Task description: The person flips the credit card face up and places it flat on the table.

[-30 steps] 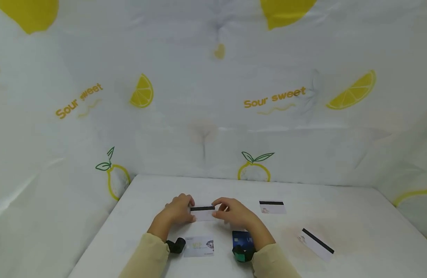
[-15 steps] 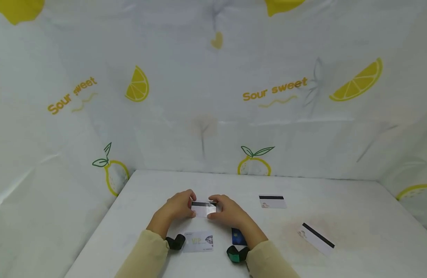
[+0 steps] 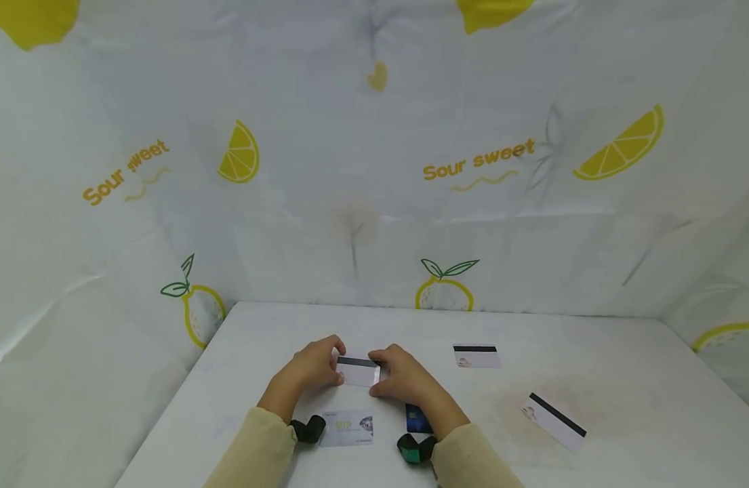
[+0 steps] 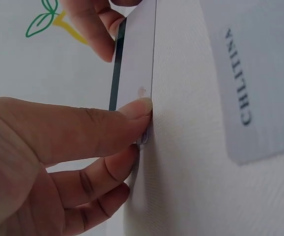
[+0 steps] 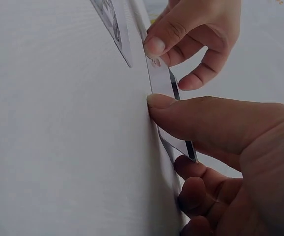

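Observation:
A white card with a black magnetic stripe (image 3: pixel 357 374) is held between the two hands near the middle of the table, its stripe along the far side. My left hand (image 3: pixel 313 366) pinches its left end, thumb in front and fingers behind, as the left wrist view shows with the card (image 4: pixel 134 64) close over the cloth. At the other end my right hand (image 3: pixel 405 376) grips the right edge between thumb and fingers. In the right wrist view the card (image 5: pixel 160 83) leans, its striped edge away from the cloth.
Nearer the body lies a silver VIP card (image 3: pixel 348 428). A blue card (image 3: pixel 417 419) is partly covered by the right forearm. Two more striped white cards lie to the right, one farther back (image 3: pixel 476 358) and one slanted (image 3: pixel 554 421). A lemon-printed sheet (image 3: pixel 325 257) rises behind the table.
The right hand has closed its thumb and fingers further over the card's right end. The card tilted, and a glare patch appeared on it. The right forearm shifted left, covering more of the blue card.

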`<state>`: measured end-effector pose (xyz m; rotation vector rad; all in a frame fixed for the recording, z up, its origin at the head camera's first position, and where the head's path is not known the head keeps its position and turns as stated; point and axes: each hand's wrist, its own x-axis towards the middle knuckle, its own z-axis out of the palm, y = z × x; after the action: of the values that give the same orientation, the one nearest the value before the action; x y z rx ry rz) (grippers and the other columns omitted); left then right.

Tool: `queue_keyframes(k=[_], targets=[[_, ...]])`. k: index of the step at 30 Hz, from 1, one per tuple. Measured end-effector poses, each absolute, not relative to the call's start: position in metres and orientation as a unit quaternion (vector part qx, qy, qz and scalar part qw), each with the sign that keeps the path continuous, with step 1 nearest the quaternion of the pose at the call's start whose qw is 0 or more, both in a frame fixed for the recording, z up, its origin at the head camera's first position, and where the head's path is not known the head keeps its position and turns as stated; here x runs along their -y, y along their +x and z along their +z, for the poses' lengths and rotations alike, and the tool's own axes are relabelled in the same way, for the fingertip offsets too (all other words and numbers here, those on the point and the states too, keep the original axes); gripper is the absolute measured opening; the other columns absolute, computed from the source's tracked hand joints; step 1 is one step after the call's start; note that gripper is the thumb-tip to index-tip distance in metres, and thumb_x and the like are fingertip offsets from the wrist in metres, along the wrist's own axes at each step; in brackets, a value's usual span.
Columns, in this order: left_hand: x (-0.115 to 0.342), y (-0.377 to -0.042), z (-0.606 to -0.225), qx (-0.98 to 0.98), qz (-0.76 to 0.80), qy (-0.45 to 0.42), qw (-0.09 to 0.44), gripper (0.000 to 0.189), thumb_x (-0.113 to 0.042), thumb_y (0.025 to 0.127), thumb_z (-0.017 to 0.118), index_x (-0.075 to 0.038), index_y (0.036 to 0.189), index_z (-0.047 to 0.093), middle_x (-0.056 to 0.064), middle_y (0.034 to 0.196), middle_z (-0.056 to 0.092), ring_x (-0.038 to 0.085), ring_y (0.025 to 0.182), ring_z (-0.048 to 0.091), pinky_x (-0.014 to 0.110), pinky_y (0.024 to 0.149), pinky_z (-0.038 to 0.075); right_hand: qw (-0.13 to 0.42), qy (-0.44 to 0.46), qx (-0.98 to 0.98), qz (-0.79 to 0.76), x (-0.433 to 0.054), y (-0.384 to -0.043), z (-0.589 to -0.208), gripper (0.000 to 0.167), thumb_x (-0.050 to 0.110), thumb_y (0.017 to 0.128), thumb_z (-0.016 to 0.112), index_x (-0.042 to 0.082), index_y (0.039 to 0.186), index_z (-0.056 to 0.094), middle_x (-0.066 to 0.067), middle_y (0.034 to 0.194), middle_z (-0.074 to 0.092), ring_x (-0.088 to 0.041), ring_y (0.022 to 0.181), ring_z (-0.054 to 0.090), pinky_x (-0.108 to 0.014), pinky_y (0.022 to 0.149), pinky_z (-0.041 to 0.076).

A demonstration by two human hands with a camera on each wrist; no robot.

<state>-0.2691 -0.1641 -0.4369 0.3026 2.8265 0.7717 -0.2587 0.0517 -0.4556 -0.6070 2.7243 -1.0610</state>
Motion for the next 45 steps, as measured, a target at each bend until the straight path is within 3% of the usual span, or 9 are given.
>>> queue_keyframes(k=[15,27,36,41,45], targets=[[0.162,-0.264,-0.433,-0.947,0.282,0.103,0.111,0.045,-0.015,0.073,0.085,-0.010,0.112,0.062,-0.001,0.077,0.061,0.016,0.073,0.054,0.036,0.071,0.044,0.074,-0.198,-0.920,-0.331,-0.048,-0.254,-0.455,0.064,0.023,0.073,0.085,0.005,0.130,0.062,-0.006,0.105,0.054,-0.017,0.090,0.050,-0.043,0.088,0.046],[0.161,-0.264,-0.428,-0.940,0.294,0.140,0.103,0.061,-0.014,0.069,0.087,-0.004,0.124,0.061,0.000,0.076,0.057,0.015,0.068,0.051,0.032,0.065,0.041,0.049,-0.186,-0.916,-0.351,-0.050,-0.254,-0.453,0.059,0.021,0.073,0.081,0.004,0.126,0.063,-0.006,0.101,0.053,-0.018,0.087,0.048,-0.037,0.078,0.044],[0.153,-0.257,-0.415,-0.952,0.248,0.176,0.040,0.055,-0.023,0.070,0.086,-0.009,0.119,0.066,0.000,0.096,0.057,0.017,0.085,0.051,0.036,0.074,0.044,0.004,-0.190,-0.933,-0.304,-0.047,-0.250,-0.449,0.060,0.030,0.074,0.082,0.008,0.127,0.063,-0.010,0.122,0.055,-0.027,0.112,0.052,-0.049,0.092,0.047],[0.146,-0.252,-0.410,-0.957,0.217,0.190,0.018,0.052,-0.028,0.071,0.086,-0.014,0.117,0.067,-0.002,0.103,0.057,0.019,0.098,0.051,0.043,0.084,0.045,-0.019,-0.209,-0.929,-0.305,-0.043,-0.245,-0.441,0.058,0.029,0.078,0.081,0.008,0.129,0.062,-0.010,0.124,0.054,-0.027,0.112,0.054,-0.048,0.095,0.048],[0.144,-0.249,-0.407,-0.954,0.220,0.204,0.011,0.052,-0.027,0.071,0.086,-0.014,0.117,0.067,-0.004,0.102,0.056,0.018,0.099,0.050,0.040,0.084,0.044,-0.039,-0.226,-0.926,-0.299,-0.040,-0.241,-0.434,0.055,0.027,0.080,0.080,0.009,0.128,0.062,-0.007,0.122,0.055,-0.024,0.108,0.056,-0.045,0.094,0.049]])
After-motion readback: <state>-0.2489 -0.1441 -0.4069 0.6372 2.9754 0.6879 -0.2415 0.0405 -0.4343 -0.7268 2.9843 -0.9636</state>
